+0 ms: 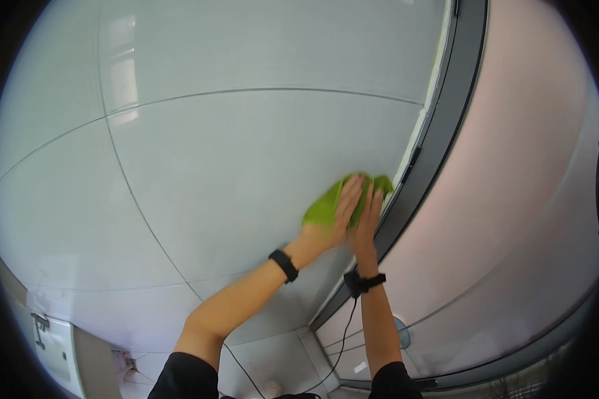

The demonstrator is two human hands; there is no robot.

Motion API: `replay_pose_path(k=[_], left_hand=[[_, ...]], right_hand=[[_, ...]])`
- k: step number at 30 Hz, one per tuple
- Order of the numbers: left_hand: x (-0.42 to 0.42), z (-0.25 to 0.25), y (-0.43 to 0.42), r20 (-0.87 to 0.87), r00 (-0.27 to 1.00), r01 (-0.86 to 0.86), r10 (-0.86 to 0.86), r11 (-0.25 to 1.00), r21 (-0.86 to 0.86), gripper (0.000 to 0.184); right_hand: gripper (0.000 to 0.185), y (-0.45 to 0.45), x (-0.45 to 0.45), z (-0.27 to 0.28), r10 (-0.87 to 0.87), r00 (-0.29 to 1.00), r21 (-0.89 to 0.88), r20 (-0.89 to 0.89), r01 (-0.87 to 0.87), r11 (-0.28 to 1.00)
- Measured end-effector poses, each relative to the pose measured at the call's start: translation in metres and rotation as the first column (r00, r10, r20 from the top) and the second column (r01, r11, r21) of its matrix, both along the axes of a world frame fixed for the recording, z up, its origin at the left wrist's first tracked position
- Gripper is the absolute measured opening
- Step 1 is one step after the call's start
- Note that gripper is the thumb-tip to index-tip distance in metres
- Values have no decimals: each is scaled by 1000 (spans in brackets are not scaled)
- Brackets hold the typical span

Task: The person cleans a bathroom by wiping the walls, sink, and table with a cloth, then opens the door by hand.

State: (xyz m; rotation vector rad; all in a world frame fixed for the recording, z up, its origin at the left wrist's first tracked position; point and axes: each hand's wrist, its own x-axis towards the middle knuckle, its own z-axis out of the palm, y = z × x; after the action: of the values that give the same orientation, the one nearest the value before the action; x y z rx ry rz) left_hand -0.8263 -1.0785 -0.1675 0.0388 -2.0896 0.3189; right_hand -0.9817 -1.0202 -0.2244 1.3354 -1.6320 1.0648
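Note:
A bright green cloth [323, 208] is pressed against the pale tiled wall [246, 166], close to the dark metal frame on the right. My left hand [333, 223] holds it there, with long fingers laid over it and slightly blurred. Right beside it, my right hand [366, 223] presses the cloth's right part next to the frame, its fingers pointing up. The palms and the folds under them are hidden. A black band [284, 265] circles my left wrist, and a black strap with a small box [361, 283] is on my right wrist.
The dark frame [439, 126] borders a pinkish panel [512, 166] on the right, with a whitish strip [416, 133] along its inner edge. A thin black cable [345, 339] hangs from the right wrist. At lower left stands a white sink [63, 352] with a faucet [40, 326].

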Motion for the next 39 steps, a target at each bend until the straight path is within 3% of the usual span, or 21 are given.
replay_pose_path(k=[4,7,14,17,20,25,39], left_hand=[[10,117,3,-321,947,-19,19,1000,3,58],[20,161,-23,-414,908,-94,60,994,-62,57],[14,139,-22,-363,928,-119,86,990,-71,55],[19,133,-15,-355,930,-118,100,992,-31,53],[23,137,-12,-361,929,-87,83,996,3,52],[17,129,-16,-323,944,-57,69,997,44,51],[-20,107,-18,-64,993,-98,100,995,37,51]], right_hand=[[75,-19,-1,134,-60,977,-152,-206,28,988],[79,-37,22,191,-62,973,-245,-223,6,970],[77,-39,14,183,-71,984,-316,-165,15,949],[76,-33,33,183,8,994,-339,-113,-46,940],[76,-30,41,182,3,1000,-302,-8,-5,953],[76,-28,44,181,29,1000,-287,6,-26,958],[79,-27,6,128,4,963,-182,268,47,982]])
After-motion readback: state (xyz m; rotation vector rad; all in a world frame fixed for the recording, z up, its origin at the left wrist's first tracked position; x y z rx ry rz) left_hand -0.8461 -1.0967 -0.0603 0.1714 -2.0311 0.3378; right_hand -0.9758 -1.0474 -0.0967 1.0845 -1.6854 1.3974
